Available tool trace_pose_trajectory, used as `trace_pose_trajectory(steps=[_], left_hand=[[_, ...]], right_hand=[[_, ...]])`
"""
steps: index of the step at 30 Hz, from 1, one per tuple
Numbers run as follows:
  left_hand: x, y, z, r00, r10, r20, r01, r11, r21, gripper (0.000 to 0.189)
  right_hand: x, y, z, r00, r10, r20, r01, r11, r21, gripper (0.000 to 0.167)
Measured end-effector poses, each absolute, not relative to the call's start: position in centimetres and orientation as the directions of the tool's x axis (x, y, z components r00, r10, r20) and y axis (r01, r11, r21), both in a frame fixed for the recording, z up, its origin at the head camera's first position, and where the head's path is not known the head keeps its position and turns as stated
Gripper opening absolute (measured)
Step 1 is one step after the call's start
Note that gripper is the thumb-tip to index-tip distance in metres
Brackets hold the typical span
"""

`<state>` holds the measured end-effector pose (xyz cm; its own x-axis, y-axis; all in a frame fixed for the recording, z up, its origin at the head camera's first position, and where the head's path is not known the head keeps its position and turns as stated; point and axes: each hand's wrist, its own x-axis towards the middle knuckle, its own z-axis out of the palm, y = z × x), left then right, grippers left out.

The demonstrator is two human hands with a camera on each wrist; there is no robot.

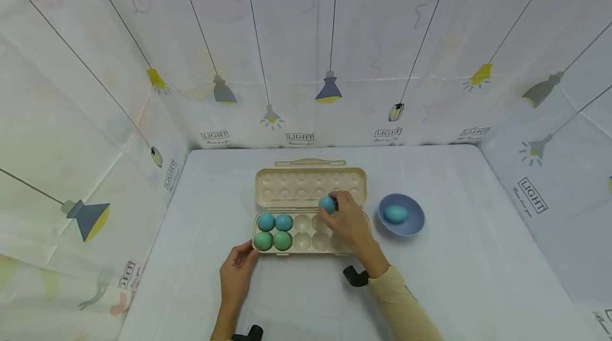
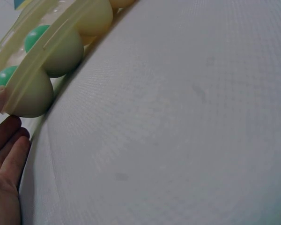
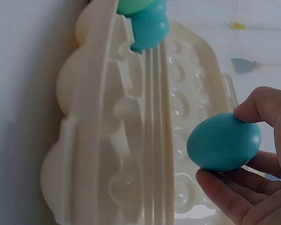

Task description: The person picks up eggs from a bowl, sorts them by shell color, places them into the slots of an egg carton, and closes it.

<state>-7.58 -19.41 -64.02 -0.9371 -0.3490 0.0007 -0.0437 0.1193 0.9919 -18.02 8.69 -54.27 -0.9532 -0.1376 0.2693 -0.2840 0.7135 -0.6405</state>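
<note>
My right hand [image 1: 350, 220] pinches a blue egg [image 3: 224, 141] between thumb and fingers, above the open egg carton [image 1: 302, 248]. In the carton's left end sit two blue eggs [image 1: 274, 222] at the back and two green eggs [image 1: 272, 241] in front. The cups to their right that show hold no eggs; my right hand hides some. At the carton's front left corner, my left hand [image 1: 236, 272] holds the edge, thumb at the rim and fingers [image 2: 15, 161] below. Another blue egg [image 1: 396, 214] lies in a blue bowl [image 1: 412, 229] right of the carton.
The carton's lid [image 1: 296, 187] lies folded back behind the cups. A white cloth [image 1: 454, 277] covers the table. Curtains [image 1: 363, 27] printed with lamps stand behind it and at both sides.
</note>
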Motion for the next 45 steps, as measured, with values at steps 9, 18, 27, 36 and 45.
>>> trace_pose_trajectory(steps=[9, 18, 27, 36, 45], left_hand=[[-7.8, -19.4, -64.0, -0.935, -0.354, 0.004, -0.044, 0.127, 0.991, 0.036], [-7.7, -19.3, -64.0, -0.934, -0.356, -0.016, -0.061, 0.116, 0.991, 0.037], [-7.7, -19.4, -64.1, -0.935, -0.354, -0.013, -0.061, 0.124, 0.990, 0.039], [-7.8, -19.5, -64.3, -0.935, -0.354, -0.016, -0.061, 0.117, 0.991, 0.041], [-7.8, -19.5, -64.4, -0.935, -0.355, -0.020, -0.068, 0.123, 0.990, 0.041]], right_hand=[[-17.5, 6.5, -55.3, -0.912, -0.246, 0.327, -0.400, 0.704, -0.587, 0.040], [-17.2, 4.9, -56.8, -0.907, -0.331, 0.262, -0.422, 0.688, -0.591, 0.039], [-17.2, 4.5, -57.7, -0.882, -0.371, 0.290, -0.470, 0.714, -0.518, 0.039], [-17.3, 4.6, -58.2, -0.845, -0.406, 0.349, -0.524, 0.759, -0.386, 0.037], [-17.5, 4.2, -58.5, -0.867, -0.422, 0.265, -0.496, 0.783, -0.376, 0.040]])
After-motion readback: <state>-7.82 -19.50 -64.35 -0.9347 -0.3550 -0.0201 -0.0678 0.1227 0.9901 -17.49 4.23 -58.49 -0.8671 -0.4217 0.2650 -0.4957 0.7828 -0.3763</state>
